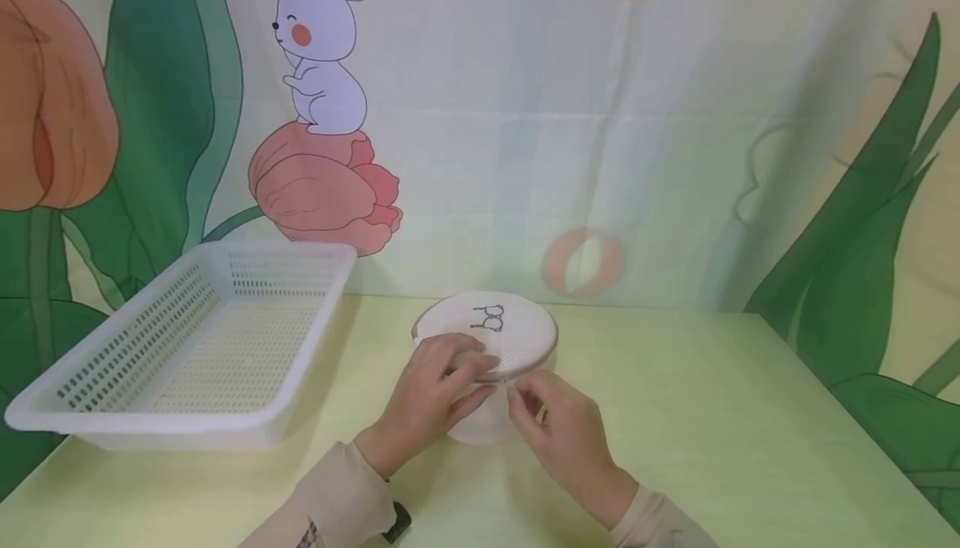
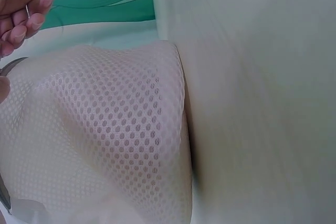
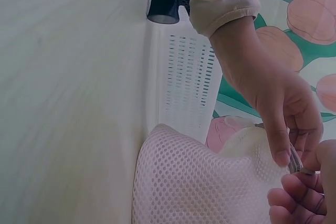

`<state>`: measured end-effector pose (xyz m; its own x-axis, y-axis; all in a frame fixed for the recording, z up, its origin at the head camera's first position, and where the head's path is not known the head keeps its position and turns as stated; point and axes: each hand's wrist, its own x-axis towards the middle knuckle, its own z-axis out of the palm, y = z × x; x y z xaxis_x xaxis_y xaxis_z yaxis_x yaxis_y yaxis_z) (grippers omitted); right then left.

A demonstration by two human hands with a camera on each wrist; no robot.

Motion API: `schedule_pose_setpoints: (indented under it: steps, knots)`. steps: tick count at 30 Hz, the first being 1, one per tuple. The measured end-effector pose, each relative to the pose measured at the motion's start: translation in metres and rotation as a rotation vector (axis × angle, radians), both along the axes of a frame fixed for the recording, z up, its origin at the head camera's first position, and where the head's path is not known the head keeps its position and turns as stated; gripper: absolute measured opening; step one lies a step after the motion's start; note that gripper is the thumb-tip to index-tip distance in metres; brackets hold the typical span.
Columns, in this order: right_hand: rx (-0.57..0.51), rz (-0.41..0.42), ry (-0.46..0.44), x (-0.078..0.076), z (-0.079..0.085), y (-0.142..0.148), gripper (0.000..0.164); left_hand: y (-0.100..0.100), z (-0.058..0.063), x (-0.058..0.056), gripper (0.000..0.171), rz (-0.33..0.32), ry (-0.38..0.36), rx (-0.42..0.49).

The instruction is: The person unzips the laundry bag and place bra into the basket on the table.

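Note:
A round white mesh laundry bag [image 1: 483,429] stands upright on the table, its flat lid [image 1: 525,335] on top with a dark line drawing of a bra. A grey zipper [image 3: 295,157] runs round the rim. My left hand [image 1: 431,385] grips the near rim, fingers over the lid and thumb below it. Close beside it on the right, my right hand [image 1: 566,419] pinches the zipper's pull at the front rim; the fingertips mostly hide the pull. In the left wrist view, the bag's mesh side [image 2: 126,124] fills much of the picture.
A white plastic basket [image 1: 315,356] with slotted walls stands left of the bag. The pale green table [image 1: 712,439] ends at a hanging cloth [image 1: 480,156] printed with a rabbit and tulips. A black band [image 1: 397,523] is at my left sleeve.

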<state>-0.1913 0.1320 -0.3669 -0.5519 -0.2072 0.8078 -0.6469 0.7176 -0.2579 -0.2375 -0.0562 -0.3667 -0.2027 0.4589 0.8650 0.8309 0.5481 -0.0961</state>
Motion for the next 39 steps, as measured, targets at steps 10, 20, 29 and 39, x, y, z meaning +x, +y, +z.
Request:
schedule_pose_setpoints:
  steps: [10,20,29,39]
  knots:
    - [0.005,0.027,0.019,-0.0001,-0.0019,-0.0012,0.011,-0.0037,-0.0054,-0.0039,0.02,-0.007,0.035,0.009]
    - [-0.001,0.047,0.047,0.0002,-0.0027,-0.001,0.011,-0.0058,-0.0065,-0.0044,0.023,-0.009,0.059,0.002]
    - [-0.008,0.031,0.046,0.0002,-0.0015,-0.001,0.012,-0.0068,-0.0071,-0.0064,0.027,-0.01,0.095,0.011]
    - [0.001,0.007,0.04,0.0002,0.0,-0.0001,0.011,-0.008,-0.0076,-0.0073,0.026,-0.007,0.095,0.011]
